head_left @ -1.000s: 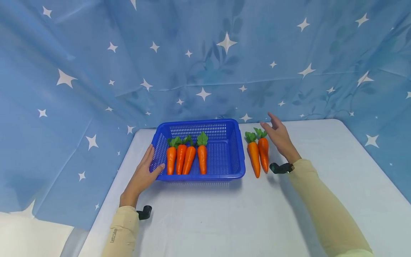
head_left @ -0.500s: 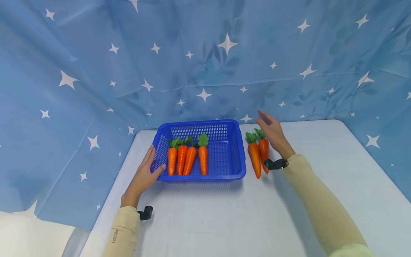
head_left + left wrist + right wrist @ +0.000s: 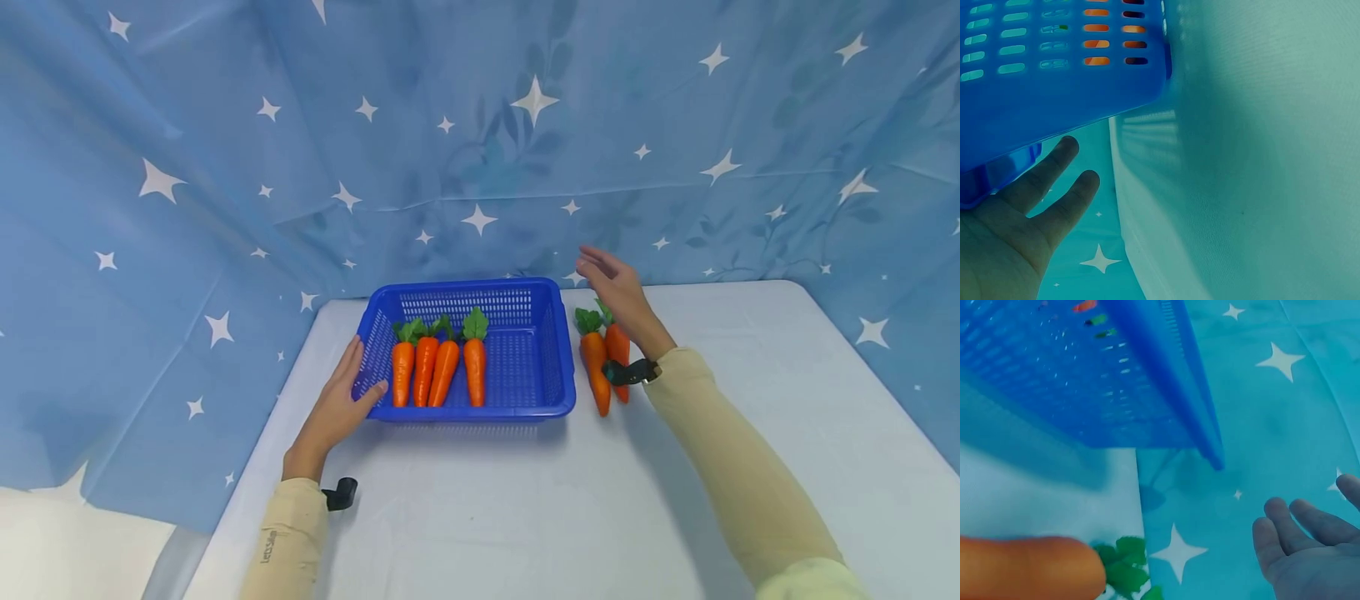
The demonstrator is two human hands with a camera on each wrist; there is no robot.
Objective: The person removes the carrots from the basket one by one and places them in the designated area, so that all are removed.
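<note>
A blue slotted plastic basket (image 3: pixel 517 412) stands on the white table, holding several orange carrots (image 3: pixel 475 371) with green tops in its left part. My left hand (image 3: pixel 336 412) lies against the basket's left end, its thumb at the near corner of the rim; the left wrist view shows two straight, spread fingers (image 3: pixel 1063 206). Two more carrots lie right of the basket, a left one (image 3: pixel 595 367) and a right one (image 3: pixel 618 343), partly covered by my right arm and wrist camera. Above their leafy tops my right hand (image 3: pixel 618 292) hovers with loosely bent fingers, holding nothing.
Blue star-patterned cloth (image 3: pixel 480 150) rises behind the table and along its left side. The white tabletop (image 3: pixel 480 508) extends in front of the basket and to the right of the loose carrots. Each wrist wears a small black camera (image 3: pixel 341 494).
My right hand has moved left and slightly away from me, over the tops of the loose carrots. The left hand, basket and carrots have kept their places.
</note>
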